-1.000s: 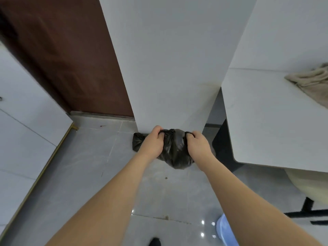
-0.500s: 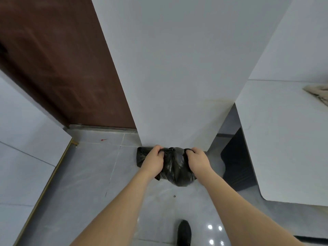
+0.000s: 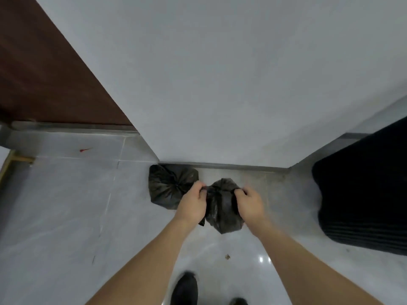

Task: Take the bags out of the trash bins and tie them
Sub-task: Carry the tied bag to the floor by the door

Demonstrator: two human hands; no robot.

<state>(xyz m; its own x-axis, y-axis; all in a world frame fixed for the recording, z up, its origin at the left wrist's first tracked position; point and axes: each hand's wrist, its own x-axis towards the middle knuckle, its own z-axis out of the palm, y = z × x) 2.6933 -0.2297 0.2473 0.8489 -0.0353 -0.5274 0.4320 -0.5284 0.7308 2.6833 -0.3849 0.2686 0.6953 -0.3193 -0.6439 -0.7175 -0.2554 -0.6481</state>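
Tiled floor [image 3: 66, 216] — hands grip bag [image 3: 222, 208].

Both hands, the left hand [image 3: 192, 204] and right hand [image 3: 250, 203], now carry the gripped black bag [image 3: 222, 208] lower, near the wall base. The tied bag [image 3: 169, 187] beyond the left grip shows more fully.
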